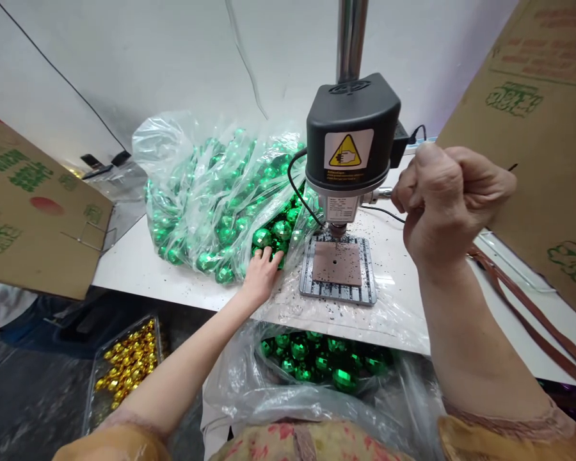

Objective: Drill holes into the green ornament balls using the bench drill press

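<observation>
Pick-up step. My left hand (pixel 262 274) lies fingers spread on the shiny green faceted plastic balls (pixel 269 235) spilling from the clear bag (pixel 196 186). My right hand (pixel 444 202) is fisted around the small black bench drill's (pixel 351 144) lever. Next, I judge: pinch one ball and carry it right of my fingers onto the brown plate (pixel 336 262).

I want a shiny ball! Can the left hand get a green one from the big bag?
Probably yes: the left hand already rests at the open mouth of the bag, its fingers touching the green balls, nothing between.
</observation>
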